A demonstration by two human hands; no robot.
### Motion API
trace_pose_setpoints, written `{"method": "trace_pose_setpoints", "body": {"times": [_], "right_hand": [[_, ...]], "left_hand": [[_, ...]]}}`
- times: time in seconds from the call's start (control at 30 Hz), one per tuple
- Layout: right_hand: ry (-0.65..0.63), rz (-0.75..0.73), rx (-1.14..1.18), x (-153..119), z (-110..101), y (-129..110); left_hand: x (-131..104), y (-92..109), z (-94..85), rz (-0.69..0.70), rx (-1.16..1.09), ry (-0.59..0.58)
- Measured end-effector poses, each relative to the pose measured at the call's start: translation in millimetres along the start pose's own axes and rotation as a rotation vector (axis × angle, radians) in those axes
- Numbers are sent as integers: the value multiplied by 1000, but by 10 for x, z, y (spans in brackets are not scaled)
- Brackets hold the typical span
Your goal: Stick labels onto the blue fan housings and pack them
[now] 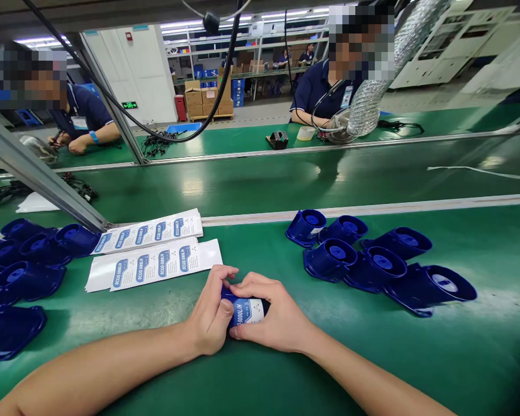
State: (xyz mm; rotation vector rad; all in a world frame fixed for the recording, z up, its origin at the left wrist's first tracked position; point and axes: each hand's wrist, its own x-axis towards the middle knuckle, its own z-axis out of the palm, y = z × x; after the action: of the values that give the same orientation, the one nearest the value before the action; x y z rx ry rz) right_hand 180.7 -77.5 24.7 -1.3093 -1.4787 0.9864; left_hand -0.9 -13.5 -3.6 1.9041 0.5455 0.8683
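Between my hands, low over the green bench, is a blue plastic housing [238, 306] with a blue and white label [253, 312] on its side. My left hand [214, 315] closes round its left end, thumb against the label's edge. From the right, my right hand [273, 315] grips the other end, with fingers over the top and thumb below. Most of the housing is hidden by my fingers. Just beyond my left hand lie sheets of printed labels [156, 263]. Similar blue housings [381, 263] stand in a group to the right.
More blue housings [30, 280] crowd the left side. A metal post [47, 162] slants across the left, and a black cable [156, 136] hangs in front. Behind a pale rail [329, 211] runs a green belt [242, 185]. Two people sit opposite; a foil duct [372, 98] hangs at right.
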Motion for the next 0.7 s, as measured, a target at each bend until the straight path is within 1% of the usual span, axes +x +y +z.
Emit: {"method": "trace_pose_setpoints", "body": {"times": [0.07,0.17,0.33,0.47,0.6,0.7], "right_hand": [[-4,74,82,2,-7,-8],[1,146,176,1,-12,-4],[-22,276,242,47,-36,-30],[-56,372,347,106,-66,-60],[-54,406,397,142,-90,-36],[-90,355,380,158,-133,7]], "left_hand": [[2,8,-7,37,7,-22],[14,19,-19,79,17,-47],[27,21,-24,98,35,-49],[27,9,-20,135,43,-68],[34,19,-30,148,32,-77],[38,45,-44,132,33,-92]]}}
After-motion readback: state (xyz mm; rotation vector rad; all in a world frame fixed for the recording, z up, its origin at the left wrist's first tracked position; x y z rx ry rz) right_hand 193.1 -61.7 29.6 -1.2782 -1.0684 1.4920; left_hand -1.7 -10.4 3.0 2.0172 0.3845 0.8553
